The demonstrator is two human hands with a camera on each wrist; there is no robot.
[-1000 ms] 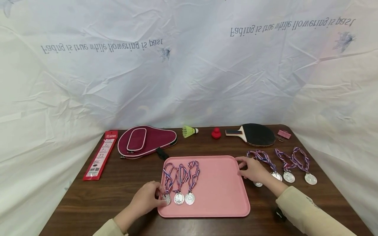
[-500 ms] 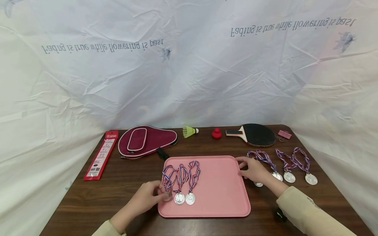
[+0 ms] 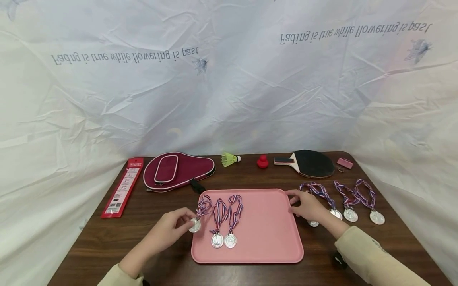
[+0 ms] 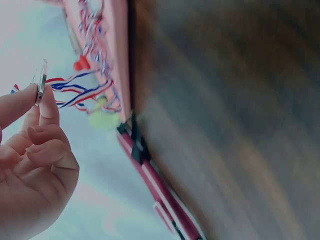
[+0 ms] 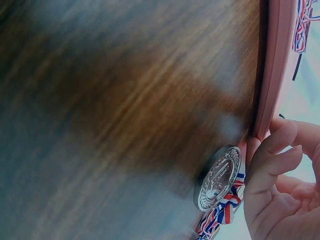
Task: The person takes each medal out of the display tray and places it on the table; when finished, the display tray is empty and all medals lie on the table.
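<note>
My left hand (image 3: 171, 228) pinches the edge of a silver medal (image 3: 195, 225) between thumb and fingers. That medal is raised at the left rim of the pink tray (image 3: 264, 226), and its red, white and blue ribbon trails over the tray's corner. In the left wrist view the medal (image 4: 42, 82) appears edge-on at the fingertips. Two more medals, a left one (image 3: 217, 240) and a right one (image 3: 230, 240), lie side by side on the tray. My right hand (image 3: 308, 204) grips the tray's far right corner, the rim between its fingers; a medal (image 5: 220, 177) lies beside it, partly hidden.
Several medals (image 3: 350, 214) lie on the table right of the tray. Along the back are a maroon paddle case (image 3: 186, 169), a shuttlecock (image 3: 229, 159), a small red object (image 3: 262, 161), a table tennis paddle (image 3: 313, 163) and a pink binder clip (image 3: 345, 163). A red packet (image 3: 121, 188) lies left.
My left hand has lifted the leftmost medal off the tray and drawn it leftward and away from me, its ribbon bunching at the tray's corner. My right hand and the tray stay still.
</note>
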